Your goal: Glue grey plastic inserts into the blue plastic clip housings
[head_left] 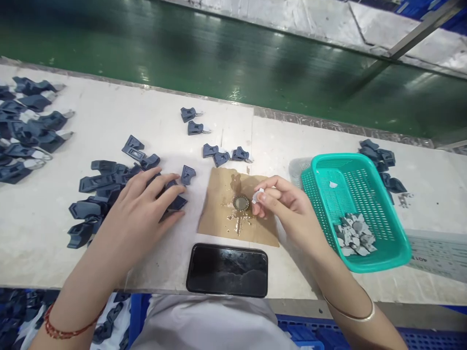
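Observation:
My left hand [140,214] lies spread over the right part of a pile of dark blue-grey plastic parts [87,209], fingers apart. Between the thumb and fingers of my right hand [284,204] is a small white piece [258,195]. That hand is just right of a small round cap [241,203], which rests on a wet-spotted brown sheet [215,218]. To the right, a green basket [396,228] holds a heap of small white and grey pieces [355,236]. One loose dark part [188,175] lies near my left fingertips.
A black phone [226,270] lies at the table's front edge. Several dark parts with light tips [222,158] sit behind the brown sheet. More parts are piled at the far left [31,126] and behind the basket [377,155]. A green belt [182,58] runs along the back.

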{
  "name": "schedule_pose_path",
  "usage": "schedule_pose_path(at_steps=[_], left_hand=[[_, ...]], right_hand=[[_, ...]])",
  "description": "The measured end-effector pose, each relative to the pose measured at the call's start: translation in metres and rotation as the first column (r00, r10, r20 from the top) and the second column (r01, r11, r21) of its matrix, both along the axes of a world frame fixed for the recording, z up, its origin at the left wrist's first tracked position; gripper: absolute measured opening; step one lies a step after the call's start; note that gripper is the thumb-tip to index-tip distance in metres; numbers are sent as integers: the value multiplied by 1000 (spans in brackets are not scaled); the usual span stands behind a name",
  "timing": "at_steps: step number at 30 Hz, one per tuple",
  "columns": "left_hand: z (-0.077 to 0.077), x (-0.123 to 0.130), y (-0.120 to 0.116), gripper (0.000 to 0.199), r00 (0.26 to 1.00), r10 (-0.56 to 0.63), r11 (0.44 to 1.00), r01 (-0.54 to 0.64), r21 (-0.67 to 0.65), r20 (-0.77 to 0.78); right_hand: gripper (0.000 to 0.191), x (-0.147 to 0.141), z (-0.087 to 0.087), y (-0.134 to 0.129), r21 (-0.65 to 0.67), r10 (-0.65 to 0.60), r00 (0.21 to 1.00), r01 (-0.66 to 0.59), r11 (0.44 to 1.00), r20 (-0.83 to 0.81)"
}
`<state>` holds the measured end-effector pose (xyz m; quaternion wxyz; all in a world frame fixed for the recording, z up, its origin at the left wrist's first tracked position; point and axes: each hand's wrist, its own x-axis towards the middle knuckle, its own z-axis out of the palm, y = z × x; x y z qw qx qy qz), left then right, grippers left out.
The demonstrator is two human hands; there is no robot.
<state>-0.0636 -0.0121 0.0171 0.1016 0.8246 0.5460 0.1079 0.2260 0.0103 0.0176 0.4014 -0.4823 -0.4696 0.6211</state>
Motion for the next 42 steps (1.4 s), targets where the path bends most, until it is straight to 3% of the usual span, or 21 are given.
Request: schedule_pose_path(at_steps=[7,10,12,15,18,21,23,27,31,37,42], left_hand=[[8,-6,4,21,998,-34,996,39,-78,61],[16,2,2,13,975,-5,998,18,-57,223],[21,11,-5,19,920,103,988,-50,-147,378],[27,28,-19,24,751,345,909,-116,-401,563],[26,45,-29,23,499,515,819,-46,-572,697],[18,55,-34,20,301,633,744,19,-668,713],[11,57,-34,20,241,691,694,43,-719,681],[0,56,-34,30,212,746,630,82,-773,631],[3,61,-37,31,187,791,586,42,-809,583],[2,67,-41,30,199,739,638,100,-764,644],[-4,66,-39,19,261,644,685,220,-694,719]], right_hand=[[28,4,-9,4,-90,22,1000,-24,996,-14],[28,3,-9,5,-42,11,1000,-11,999,3],[26,3,-10,5,1,-1,1000,1,1000,19],[25,2,-11,6,39,-20,997,17,999,70],[25,2,-12,5,33,-16,992,12,999,121],[26,2,-12,5,25,-6,990,3,1000,141],[26,3,-12,5,38,-5,989,-1,999,151],[24,4,-15,4,78,-2,982,-13,997,187],[20,3,-15,2,179,8,944,-71,981,329],[19,2,-15,-1,307,47,834,-254,917,550],[15,3,-18,-3,347,14,833,-245,905,552]])
